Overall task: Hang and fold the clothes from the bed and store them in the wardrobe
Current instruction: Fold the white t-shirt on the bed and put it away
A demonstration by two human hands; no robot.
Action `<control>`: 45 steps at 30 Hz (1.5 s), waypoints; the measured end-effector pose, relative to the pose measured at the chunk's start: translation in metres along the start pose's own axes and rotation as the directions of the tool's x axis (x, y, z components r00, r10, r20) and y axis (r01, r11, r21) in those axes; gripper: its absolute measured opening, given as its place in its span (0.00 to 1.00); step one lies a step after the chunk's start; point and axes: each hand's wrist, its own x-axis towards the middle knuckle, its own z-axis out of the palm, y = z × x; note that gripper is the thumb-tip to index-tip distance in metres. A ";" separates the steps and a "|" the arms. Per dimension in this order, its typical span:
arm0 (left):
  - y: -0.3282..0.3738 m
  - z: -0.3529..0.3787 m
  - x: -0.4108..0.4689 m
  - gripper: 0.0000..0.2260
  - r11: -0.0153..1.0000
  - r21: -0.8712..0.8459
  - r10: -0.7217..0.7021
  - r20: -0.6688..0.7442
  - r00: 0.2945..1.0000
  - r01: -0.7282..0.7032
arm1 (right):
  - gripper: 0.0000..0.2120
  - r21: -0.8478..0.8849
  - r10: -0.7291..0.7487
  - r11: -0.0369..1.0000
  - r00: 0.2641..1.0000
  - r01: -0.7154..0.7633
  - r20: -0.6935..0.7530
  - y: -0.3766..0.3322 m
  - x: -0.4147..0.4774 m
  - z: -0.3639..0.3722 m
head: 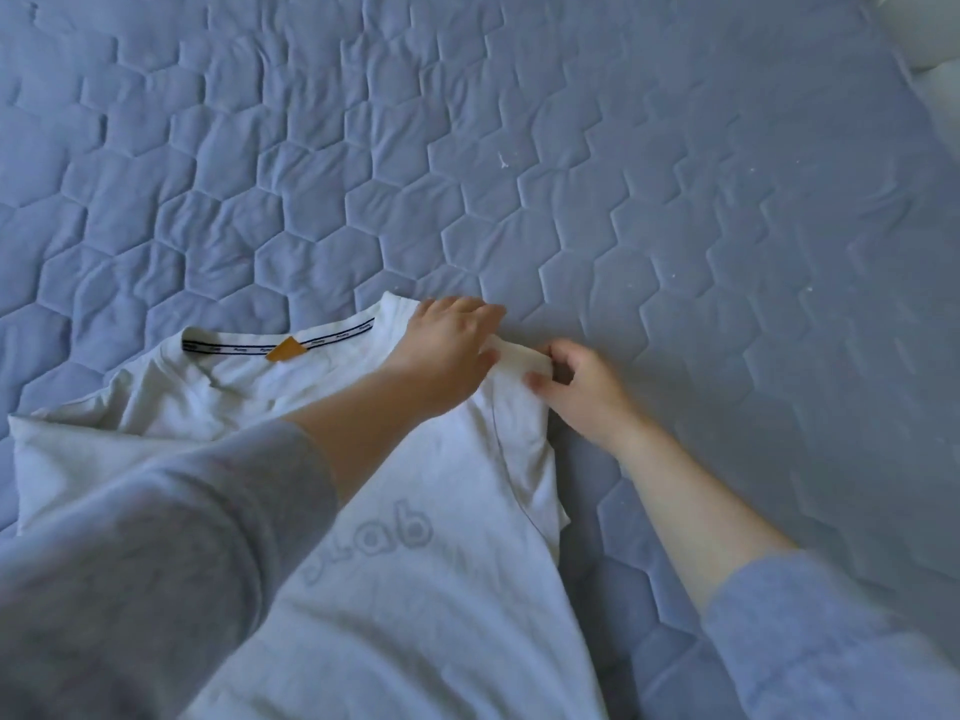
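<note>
A white T-shirt [415, 563] lies spread on the bed, collar pointing away from me, with an orange tag [284, 350] inside the neckline and faint grey lettering on the fabric. My left hand [447, 345] rests flat on the shirt's right shoulder, fingers stretched out. Just to its right, my right hand [576, 387] pinches the folded edge of the right sleeve between thumb and curled fingers. My left forearm in a grey sleeve hides part of the shirt's middle.
The blue quilted bedspread [571, 174] with a hexagon pattern stretches out beyond and to the right of the shirt. A white object [930, 39] shows past the bed's far right corner.
</note>
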 end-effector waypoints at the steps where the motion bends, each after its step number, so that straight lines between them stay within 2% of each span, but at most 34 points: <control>1: 0.001 -0.001 0.005 0.17 0.999 0.052 0.009 0.034 0.999 -0.010 | 0.08 -0.015 -0.012 1.000 1.000 0.013 0.009 0.001 -0.002 -0.003; 4: 0.000 -0.008 0.012 0.09 0.994 0.092 0.061 0.053 0.997 -0.065 | 0.08 0.054 -0.042 0.998 0.997 0.039 0.062 -0.002 -0.012 -0.012; 8: -0.001 -0.014 0.015 0.06 0.990 0.046 0.136 -0.073 0.988 -0.133 | 0.14 0.162 -0.094 0.984 0.991 0.078 0.090 -0.019 -0.022 -0.027; 12: 0.006 -0.014 0.023 0.05 0.994 -0.005 0.111 -0.115 0.987 -0.113 | 0.18 0.099 -0.113 0.989 0.993 0.108 0.041 -0.024 -0.026 -0.051; 17: 0.009 -0.003 0.028 0.06 0.999 0.046 0.024 -0.116 0.993 -0.019 | 0.18 -0.026 0.062 0.998 0.993 -0.059 0.096 0.002 -0.029 -0.077; 21: 0.016 0.008 0.031 0.08 0.986 0.138 -0.093 -0.016 0.996 0.094 | 0.18 -0.095 0.198 0.977 0.976 -0.190 0.090 0.034 -0.040 -0.085; 24: 0.037 0.017 0.036 0.13 0.981 0.192 -0.014 0.125 0.992 -0.010 | 0.09 0.107 0.302 0.949 0.953 -0.297 -0.036 0.057 -0.049 -0.079; 26: 0.056 0.024 0.041 0.17 0.984 0.163 0.040 0.198 0.979 -0.073 | 0.12 0.351 0.413 0.872 0.899 -0.342 -0.149 0.071 -0.056 -0.075; 27: 0.067 0.029 0.044 0.18 0.984 0.150 0.063 0.230 0.971 -0.099 | 0.14 0.458 0.477 0.811 0.865 -0.365 -0.155 0.077 -0.061 -0.072; 29: 0.089 0.040 0.050 0.20 0.983 0.125 0.094 0.293 0.952 -0.136 | 0.14 0.575 0.538 0.713 0.839 -0.401 -0.081 0.084 -0.076 -0.065; 34: 0.121 0.063 0.066 0.22 0.982 0.114 0.092 0.418 0.904 -0.152 | 0.08 0.744 0.536 0.520 0.838 -0.419 0.097 0.089 -0.115 -0.033; 35: 0.125 0.065 0.068 0.21 0.980 0.124 0.087 0.444 0.892 -0.158 | 0.08 0.747 0.521 0.510 0.844 -0.425 0.125 0.089 -0.121 -0.027; 38: 0.133 0.069 0.074 0.15 0.976 0.124 0.093 0.508 0.856 -0.179 | 0.08 0.690 0.466 0.602 0.878 -0.402 0.106 0.092 -0.130 -0.011; 40: 0.134 0.066 0.077 0.08 0.991 0.006 0.112 0.481 0.869 -0.131 | 0.06 0.671 0.432 0.630 0.894 -0.391 0.116 0.089 -0.134 -0.006; 42: 0.133 0.057 0.080 0.11 0.988 -0.149 0.107 0.414 0.904 -0.049 | 0.03 0.658 0.385 0.640 0.907 -0.396 0.171 0.084 -0.135 -0.001; 44: 0.131 0.046 0.083 0.12 0.978 -0.209 0.097 0.354 0.930 -0.022 | 0.06 0.600 0.375 0.687 0.907 -0.410 0.190 0.077 -0.136 0.002; 45: 0.130 0.041 0.084 0.12 0.980 -0.198 0.093 0.338 0.936 -0.026 | 0.09 0.523 0.384 0.745 0.907 -0.415 0.173 0.075 -0.136 0.001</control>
